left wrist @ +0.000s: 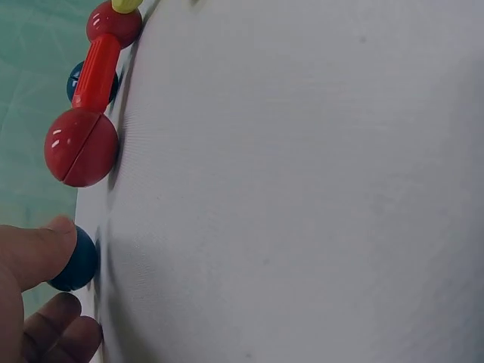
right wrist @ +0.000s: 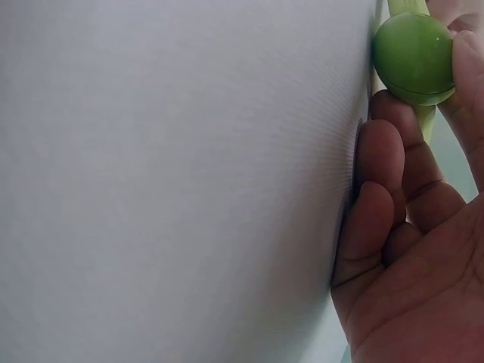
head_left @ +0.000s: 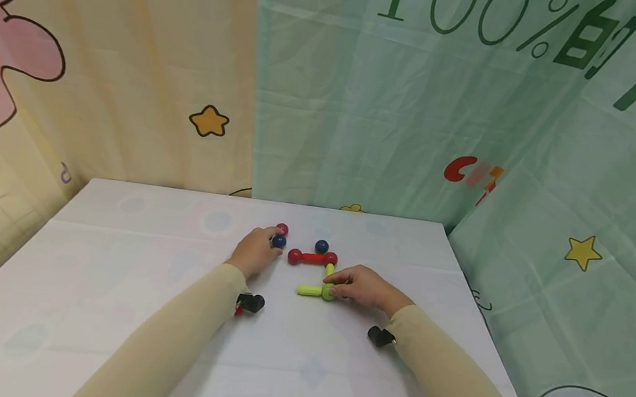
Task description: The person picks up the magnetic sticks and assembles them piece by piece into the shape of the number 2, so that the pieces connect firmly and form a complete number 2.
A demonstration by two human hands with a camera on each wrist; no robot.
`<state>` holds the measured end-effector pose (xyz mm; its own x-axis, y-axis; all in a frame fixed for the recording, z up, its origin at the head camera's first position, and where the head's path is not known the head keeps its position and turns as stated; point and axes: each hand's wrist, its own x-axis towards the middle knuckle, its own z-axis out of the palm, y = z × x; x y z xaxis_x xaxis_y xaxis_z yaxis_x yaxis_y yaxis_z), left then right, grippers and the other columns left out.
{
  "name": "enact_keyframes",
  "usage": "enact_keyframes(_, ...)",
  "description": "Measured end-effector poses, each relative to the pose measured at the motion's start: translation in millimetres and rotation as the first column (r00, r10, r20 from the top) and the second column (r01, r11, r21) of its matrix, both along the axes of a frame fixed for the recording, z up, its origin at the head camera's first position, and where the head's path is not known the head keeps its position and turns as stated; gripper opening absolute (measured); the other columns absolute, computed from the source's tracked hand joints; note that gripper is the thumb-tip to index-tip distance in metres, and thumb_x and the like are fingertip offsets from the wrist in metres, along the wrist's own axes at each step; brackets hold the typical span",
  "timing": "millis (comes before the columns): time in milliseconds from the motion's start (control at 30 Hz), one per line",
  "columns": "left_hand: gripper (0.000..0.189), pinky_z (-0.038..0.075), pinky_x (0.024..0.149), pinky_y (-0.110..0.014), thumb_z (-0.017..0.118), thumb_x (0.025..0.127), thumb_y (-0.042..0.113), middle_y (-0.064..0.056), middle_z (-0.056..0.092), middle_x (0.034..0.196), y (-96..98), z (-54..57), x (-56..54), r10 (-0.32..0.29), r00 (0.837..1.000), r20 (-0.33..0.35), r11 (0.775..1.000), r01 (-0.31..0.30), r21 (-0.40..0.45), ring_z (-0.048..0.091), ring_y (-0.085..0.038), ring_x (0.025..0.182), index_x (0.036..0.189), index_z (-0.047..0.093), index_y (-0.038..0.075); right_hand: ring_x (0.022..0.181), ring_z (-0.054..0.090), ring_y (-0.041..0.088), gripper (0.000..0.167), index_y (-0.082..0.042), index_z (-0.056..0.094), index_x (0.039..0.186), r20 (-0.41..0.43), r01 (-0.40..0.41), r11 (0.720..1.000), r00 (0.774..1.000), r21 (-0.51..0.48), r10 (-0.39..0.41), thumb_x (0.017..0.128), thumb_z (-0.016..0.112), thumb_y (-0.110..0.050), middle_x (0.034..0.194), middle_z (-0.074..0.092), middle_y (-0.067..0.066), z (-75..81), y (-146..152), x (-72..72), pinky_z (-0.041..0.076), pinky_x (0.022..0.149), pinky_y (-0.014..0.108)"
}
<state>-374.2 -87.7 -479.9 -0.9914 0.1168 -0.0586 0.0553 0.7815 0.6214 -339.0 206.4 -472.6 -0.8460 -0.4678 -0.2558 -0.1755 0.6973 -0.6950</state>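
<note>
My left hand [head_left: 255,250] pinches a blue ball [head_left: 279,241] at the far side of the table; the left wrist view has the thumb across that blue ball [left wrist: 78,265]. A red ball [head_left: 282,228] lies just beyond its fingertips. My right hand [head_left: 365,286] holds a green ball [head_left: 328,292], with the thumb against it in the right wrist view [right wrist: 414,59]. From this ball a yellow-green rod [head_left: 309,290] points left, and another rod [head_left: 330,269] runs up to a red ball [head_left: 331,258]. A red rod [head_left: 313,258] joins that ball to another red ball [head_left: 294,257].
A second loose blue ball [head_left: 321,246] sits behind the red rod. Under the left wrist a small red piece [head_left: 239,311] shows, mostly hidden. The white-covered table [head_left: 284,380] ends at printed curtains [head_left: 329,107] at the back and sides.
</note>
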Motion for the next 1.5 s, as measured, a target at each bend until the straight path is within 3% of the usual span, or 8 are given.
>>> enact_keyframes(367, 0.048, 0.042, 0.118, -0.057, 0.071, 0.102, 0.022, -0.016, 0.062, 0.147, 1.0, 2.4, 3.2, 0.045, 0.999, 0.004, 0.999, -0.045, 0.019, 0.057, -0.039, 0.138, 0.146, 0.058, 0.01, 0.1, 0.059, 0.016, 0.029, -0.018, 0.078, 0.126, -0.008, -0.009, 1.0, 1.0, -0.011, 0.009, 0.098, 0.076, -0.024, 0.12, 0.075, -0.001, 1.8, 0, 2.8, 0.052, 0.083, 0.028)
enact_keyframes(733, 0.036, 0.047, 0.114, -0.056, 0.068, 0.103, 0.024, -0.016, 0.065, 0.14, -1.3, 5.3, 6.2, 0.068, 0.994, 0.08, 0.998, -0.069, 0.009, 0.061, -0.035, 0.122, 0.137, 0.058, 0.014, 0.096, 0.059, 0.015, 0.029, -0.018, 0.078, 0.127, 0.004, -0.007, 1.0, 1.0, -0.02, 0.007, 0.099, 0.075, -0.024, 0.119, 0.075, -0.001, 1.7, 0, 2.2, 0.052, 0.082, 0.028)
enact_keyframes(1133, 0.038, 0.052, 0.106, -0.053, 0.074, 0.099, 0.026, -0.012, 0.068, 0.128, -9.1, 10.6, 16.1, -0.014, 0.993, 0.113, 0.998, 0.021, -0.06, 0.062, -0.031, 0.112, 0.133, 0.061, 0.017, 0.096, 0.059, 0.017, 0.029, -0.022, 0.077, 0.128, 0.019, -0.009, 1.0, 1.0, -0.012, 0.01, 0.099, 0.074, -0.027, 0.116, 0.074, -0.003, -2.3, 3, -1.8, 0.052, 0.083, 0.029)
enact_keyframes(1500, 0.036, 0.05, 0.11, -0.053, 0.076, 0.098, 0.026, -0.012, 0.068, 0.127, -16.2, 12.1, 28.2, -0.112, 0.987, 0.114, 0.991, 0.12, -0.066, 0.062, -0.03, 0.115, 0.13, 0.064, 0.016, 0.095, 0.059, 0.016, 0.03, -0.021, 0.077, 0.128, 0.025, -0.015, 1.0, 1.0, -0.014, 0.015, 0.099, 0.075, -0.026, 0.117, 0.074, -0.003, -4.7, 4, -3.9, 0.052, 0.082, 0.028)
